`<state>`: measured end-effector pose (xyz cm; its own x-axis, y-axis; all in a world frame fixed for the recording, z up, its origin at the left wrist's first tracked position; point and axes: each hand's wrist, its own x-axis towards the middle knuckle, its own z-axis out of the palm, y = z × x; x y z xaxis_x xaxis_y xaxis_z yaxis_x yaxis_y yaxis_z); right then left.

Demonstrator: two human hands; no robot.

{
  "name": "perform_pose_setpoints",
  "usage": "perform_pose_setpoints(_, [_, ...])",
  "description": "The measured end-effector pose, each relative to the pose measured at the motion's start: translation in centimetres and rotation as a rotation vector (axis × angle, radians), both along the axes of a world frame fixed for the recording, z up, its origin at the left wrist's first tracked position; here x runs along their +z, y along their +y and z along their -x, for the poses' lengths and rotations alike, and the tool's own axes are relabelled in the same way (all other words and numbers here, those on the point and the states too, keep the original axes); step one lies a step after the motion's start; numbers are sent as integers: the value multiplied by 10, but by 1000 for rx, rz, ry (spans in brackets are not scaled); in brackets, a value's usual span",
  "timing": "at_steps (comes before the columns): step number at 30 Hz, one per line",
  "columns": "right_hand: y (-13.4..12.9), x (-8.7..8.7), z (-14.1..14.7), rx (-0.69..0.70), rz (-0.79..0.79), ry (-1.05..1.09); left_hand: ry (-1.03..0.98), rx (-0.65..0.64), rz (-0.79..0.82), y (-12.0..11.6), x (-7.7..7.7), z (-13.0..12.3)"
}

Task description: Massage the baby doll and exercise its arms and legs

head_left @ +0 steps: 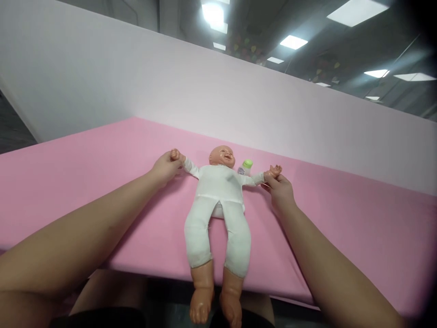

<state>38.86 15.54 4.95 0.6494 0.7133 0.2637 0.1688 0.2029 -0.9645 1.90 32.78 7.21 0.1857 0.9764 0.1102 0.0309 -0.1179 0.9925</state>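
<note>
A baby doll [220, 184] with a white cloth body lies on its back on the pink table cover [112, 150]. Its head points away from me, and its feet hang past the near edge. Both doll arms are stretched out sideways. My left hand [166, 167] is closed around the doll's hand on the left. On the other side, my right hand [282, 191] pinches the doll's wrist, with the small plastic fingers showing above mine. Beside the doll's shoulder, partly behind its arm, is a small bottle [246, 167] with a green cap, which neither hand touches.
A pale upright panel [170, 86] runs along the back of the table. Beyond it are bright ceiling lights [293, 42] and dark glass-like surfaces. My legs [109, 291] are under the table's near edge.
</note>
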Motion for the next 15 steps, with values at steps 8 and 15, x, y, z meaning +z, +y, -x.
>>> perform_pose_setpoints(8, [15, -23, -24, -80, 78, 102, -123, -31, 251, 20, -4, 14])
perform_pose_setpoints(15, [11, -26, -28, 4, 239, -20, -118, -43, 233, 19, -4, 14])
